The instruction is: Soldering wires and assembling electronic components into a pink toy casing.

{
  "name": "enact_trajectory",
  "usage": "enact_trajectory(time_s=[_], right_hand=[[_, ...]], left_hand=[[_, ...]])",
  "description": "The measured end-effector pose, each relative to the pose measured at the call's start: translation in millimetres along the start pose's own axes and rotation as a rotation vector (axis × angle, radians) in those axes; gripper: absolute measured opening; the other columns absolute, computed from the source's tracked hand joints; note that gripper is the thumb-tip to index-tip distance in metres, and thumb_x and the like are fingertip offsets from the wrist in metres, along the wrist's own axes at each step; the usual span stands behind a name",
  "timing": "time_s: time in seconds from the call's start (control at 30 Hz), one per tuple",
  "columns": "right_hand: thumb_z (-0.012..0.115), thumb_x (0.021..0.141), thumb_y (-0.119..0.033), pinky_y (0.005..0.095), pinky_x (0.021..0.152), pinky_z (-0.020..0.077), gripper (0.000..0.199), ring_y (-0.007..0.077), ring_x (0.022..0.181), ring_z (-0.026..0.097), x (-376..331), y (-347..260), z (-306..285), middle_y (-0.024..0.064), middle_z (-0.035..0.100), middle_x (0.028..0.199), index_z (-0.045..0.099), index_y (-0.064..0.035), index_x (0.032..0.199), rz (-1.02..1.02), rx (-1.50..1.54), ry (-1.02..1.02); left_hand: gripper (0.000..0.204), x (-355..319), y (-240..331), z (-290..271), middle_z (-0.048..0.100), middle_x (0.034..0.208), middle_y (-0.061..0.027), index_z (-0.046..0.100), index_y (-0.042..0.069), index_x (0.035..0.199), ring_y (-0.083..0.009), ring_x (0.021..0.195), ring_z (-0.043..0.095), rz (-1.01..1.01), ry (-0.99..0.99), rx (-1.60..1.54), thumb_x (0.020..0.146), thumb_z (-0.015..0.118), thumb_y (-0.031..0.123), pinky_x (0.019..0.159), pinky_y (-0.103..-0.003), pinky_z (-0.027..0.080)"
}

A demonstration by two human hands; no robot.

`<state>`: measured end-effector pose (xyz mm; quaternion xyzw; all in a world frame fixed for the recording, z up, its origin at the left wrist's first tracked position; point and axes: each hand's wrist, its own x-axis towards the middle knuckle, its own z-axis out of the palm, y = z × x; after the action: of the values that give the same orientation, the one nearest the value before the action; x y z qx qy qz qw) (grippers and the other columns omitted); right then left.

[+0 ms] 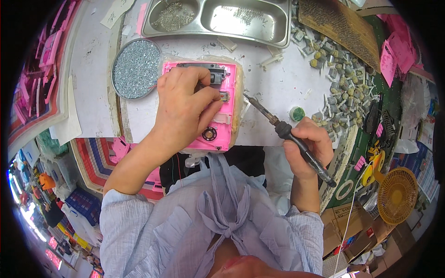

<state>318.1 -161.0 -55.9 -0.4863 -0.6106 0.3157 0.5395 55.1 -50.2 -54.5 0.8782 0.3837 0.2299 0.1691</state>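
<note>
Pressing down on the pink case (218, 109), which lay on a foam pad at the middle of the white surface (282, 83), the left hand (185, 109) had its fingers (211, 95) pinched together on a small metal part near the case's 3 o'clock edge. The right hand (308, 148) was wrapped tight around a soldering iron (287, 134), its tip aimed toward 10 o'clock and stopped just short of the case. By the look of it, the step was seating the part for soldering; a next move would call for a steady left pinch as the tip met the joint without touching the plastic.
</note>
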Motion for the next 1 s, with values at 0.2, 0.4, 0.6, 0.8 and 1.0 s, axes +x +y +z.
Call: enact_trajectory(time_s=[0.2,0.4,0.6,0.8,1.0], right_hand=[[0.082,0.079,-0.002,0.0257,0.049,0.0306,0.030,0.0114,0.056,0.046,4.8,0.5,2.5,0.0036,0.057,0.067,0.064,-0.0011,0.103,-0.026,0.028,-0.004],[0.084,0.078,-0.003,0.0253,0.049,0.0329,0.030,0.0112,0.056,0.048,5.7,0.2,7.0,0.0039,0.058,0.067,0.065,-0.0009,0.101,0.000,0.022,-0.002],[0.083,0.077,-0.002,0.0260,0.048,0.0338,0.028,0.0119,0.053,0.049,7.6,7.5,17.1,0.0041,0.059,0.066,0.066,-0.0014,0.099,-0.031,-0.034,-0.035],[0.077,0.080,0.000,0.0277,0.055,0.0345,0.027,0.0132,0.060,0.048,4.0,12.6,21.4,0.0048,0.057,0.070,0.063,0.0006,0.103,0.006,-0.054,-0.070],[0.083,0.074,-0.002,0.0275,0.048,0.0359,0.029,0.0143,0.052,0.051,4.2,16.1,26.0,0.0044,0.059,0.065,0.066,-0.0020,0.098,-0.021,-0.056,-0.024]], left_hand=[[0.021,0.1,0.2,-0.1,0.057,0.104,-0.0066,0.071,0.011,0.089,-0.0282,0.099,0.055,0.013,0.001,0.019,0.071,0.083,0.014,0.087,-0.044,0.037],[0.018,2.0,3.6,-1.1,0.056,0.103,-0.0071,0.070,0.011,0.090,-0.0281,0.099,0.054,0.009,0.000,0.034,0.074,0.080,0.014,0.086,-0.043,0.037],[0.015,6.9,9.7,5.2,0.055,0.101,-0.0071,0.069,0.011,0.091,-0.0274,0.097,0.053,-0.018,0.003,0.106,0.078,0.077,0.015,0.086,-0.043,0.036],[0.016,6.3,10.0,5.4,0.055,0.101,-0.0070,0.069,0.011,0.092,-0.0275,0.097,0.053,-0.033,-0.020,0.124,0.078,0.076,0.015,0.087,-0.044,0.035],[0.017,6.5,10.0,6.2,0.055,0.101,-0.0068,0.069,0.011,0.092,-0.0274,0.097,0.053,-0.019,-0.009,0.124,0.077,0.077,0.015,0.087,-0.044,0.035]])
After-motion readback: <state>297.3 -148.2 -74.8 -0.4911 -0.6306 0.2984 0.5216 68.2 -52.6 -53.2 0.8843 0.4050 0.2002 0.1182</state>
